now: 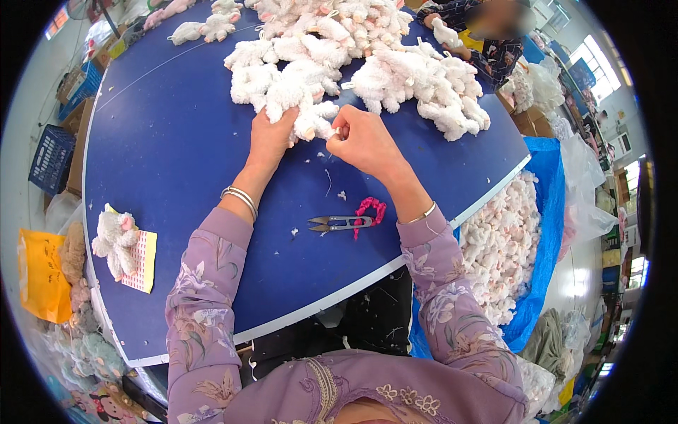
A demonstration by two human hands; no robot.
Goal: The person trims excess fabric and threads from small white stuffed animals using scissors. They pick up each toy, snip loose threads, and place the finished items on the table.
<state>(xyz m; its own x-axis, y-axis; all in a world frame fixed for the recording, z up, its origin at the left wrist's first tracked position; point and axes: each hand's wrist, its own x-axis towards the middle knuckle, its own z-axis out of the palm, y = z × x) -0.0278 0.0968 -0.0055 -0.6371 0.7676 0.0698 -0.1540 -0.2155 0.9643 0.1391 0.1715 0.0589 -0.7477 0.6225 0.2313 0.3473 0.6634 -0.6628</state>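
A fluffy white plush toy (308, 120) lies limp in front of me on the blue table. My left hand (272, 138) is closed around its left side, thumb on top. At its right side, the fingers of my right hand (361, 140) are pinched together on the tip of a limb; a small white bit shows between them. Nearer to me, below both hands, lie grey thread snips (339, 223) with a pink wrapped loop (372, 210) on the handle end. Loose thread and white fluff are scattered around them.
Heaps of similar white plush toys (417, 81) cover the far side. Another plush toy (116, 240) rests on a checked card at the left. A blue sack of small plush pieces (498, 247) stands right. Across the table, a person (480, 42) handles a white toy.
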